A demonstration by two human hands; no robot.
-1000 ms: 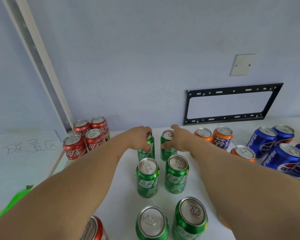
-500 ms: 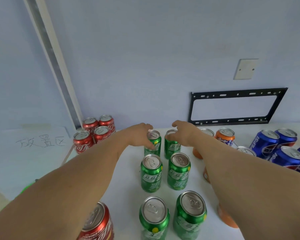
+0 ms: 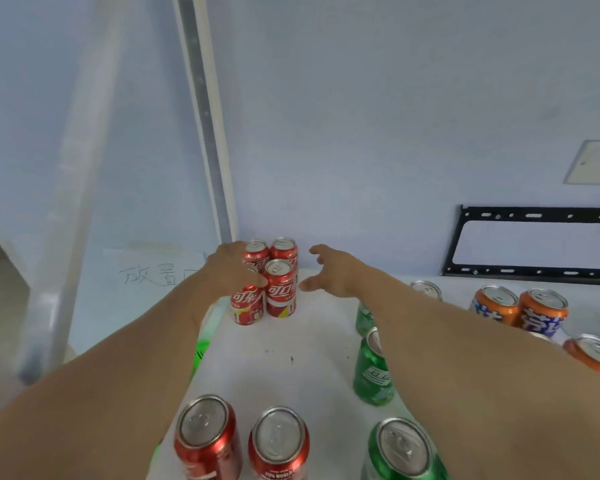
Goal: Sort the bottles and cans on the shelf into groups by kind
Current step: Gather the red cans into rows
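Both hands have left the green cans they reached for half a second ago and swung left to the cluster of four red cans (image 3: 274, 275) at the back left corner of the white shelf (image 3: 274, 362); the view has swung left with them, so the blue cans are now almost wholly cut off at the right edge.

The two forearms fill most of the lower frame. The right arm hides much of the green cans (image 3: 373, 372) standing in a column beneath it, and only slivers of the back ones show. The wall (image 3: 361, 116) behind carries a black bracket (image 3: 534, 244), cut off on the right, and a pale plate (image 3: 593, 162), also cropped.

The left hand (image 3: 231, 268) lies over the front left red can (image 3: 247, 304), fingers curled round its top, which is hidden; it seems to grip that can. The right hand (image 3: 329, 270) hovers just beside the cluster, fingers spread and relaxed, touching nothing.

Two more red cans (image 3: 243, 441) stand at the near edge, their bases cropped, with a green can (image 3: 402, 452) to their right. The orange cans (image 3: 520, 311) sit right of the arm, one partly covered. Handwritten characters (image 3: 153, 277) on the left are partly blocked by the left wrist.
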